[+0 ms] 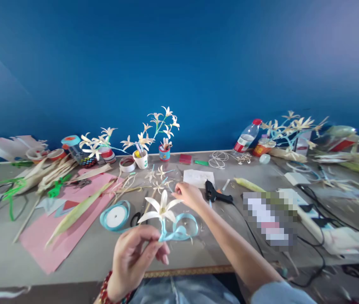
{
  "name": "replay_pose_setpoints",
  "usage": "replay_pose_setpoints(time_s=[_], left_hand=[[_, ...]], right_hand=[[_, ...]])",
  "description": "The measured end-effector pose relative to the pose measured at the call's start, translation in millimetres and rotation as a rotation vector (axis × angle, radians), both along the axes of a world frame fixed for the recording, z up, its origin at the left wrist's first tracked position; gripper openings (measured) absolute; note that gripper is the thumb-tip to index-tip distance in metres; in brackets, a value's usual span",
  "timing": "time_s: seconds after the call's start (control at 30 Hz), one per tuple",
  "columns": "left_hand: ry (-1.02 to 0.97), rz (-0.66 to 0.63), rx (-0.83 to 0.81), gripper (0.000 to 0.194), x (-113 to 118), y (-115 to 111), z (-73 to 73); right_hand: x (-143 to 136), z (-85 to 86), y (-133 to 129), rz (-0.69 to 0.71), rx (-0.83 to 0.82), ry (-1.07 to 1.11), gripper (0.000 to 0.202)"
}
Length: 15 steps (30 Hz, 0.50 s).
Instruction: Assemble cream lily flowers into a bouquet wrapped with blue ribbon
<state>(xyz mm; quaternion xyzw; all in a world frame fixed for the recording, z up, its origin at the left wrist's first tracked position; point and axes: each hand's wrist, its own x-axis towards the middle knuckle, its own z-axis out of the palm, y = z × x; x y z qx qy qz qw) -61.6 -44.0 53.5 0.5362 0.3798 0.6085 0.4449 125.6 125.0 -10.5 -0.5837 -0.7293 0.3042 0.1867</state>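
Note:
A white star-shaped flower [162, 209] with a stem wrapped in light blue ribbon [179, 233] stands upright in my left hand [140, 251], whose thumb and forefinger pinch the stem's lower end. The ribbon loops off to the right of the stem. My right hand [187, 195] reaches farther over the table, beside several small white flowers [161, 172]; its fingers are pressed together, and what they hold, if anything, is too small to name. A ribbon roll [115, 215] lies left of the flower. The black glue gun [217, 193] rests just right of my right hand.
Pink paper [53, 236] and dried husks lie at the left. Cups with flowers and pens [140, 160] line the back near the blue wall. A tilted bottle [246, 138] stands at the back right. Cables and a white power strip [312, 223] occupy the right side.

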Motion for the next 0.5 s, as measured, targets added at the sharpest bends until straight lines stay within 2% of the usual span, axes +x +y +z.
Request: replay_pose_setpoints(time_s=[0.13,0.23,0.37,0.47,0.5], left_hand=[[-0.008,-0.126,0.005,0.009,1.6,4.0,-6.6],[-0.018,-0.178,0.000,0.009,-0.7,9.5,-15.5],[-0.131,-0.172,-0.061,0.011,5.2,16.4,-20.1],[-0.193,-0.168,-0.106,0.015,16.6,22.3,-14.1],[-0.197,-0.154,-0.105,0.016,20.6,24.8,-11.3]], right_hand=[[-9.8,-12.6,13.4,-0.042,-0.067,0.048,0.016],[-1.1,-10.4,7.3,-0.066,-0.088,0.210,0.020],[18.5,11.3,-23.9,-0.079,-0.114,0.511,0.024],[26.4,38.6,-53.9,-0.084,-0.108,0.739,0.028],[27.2,47.7,-62.7,-0.100,-0.112,0.910,0.029]])
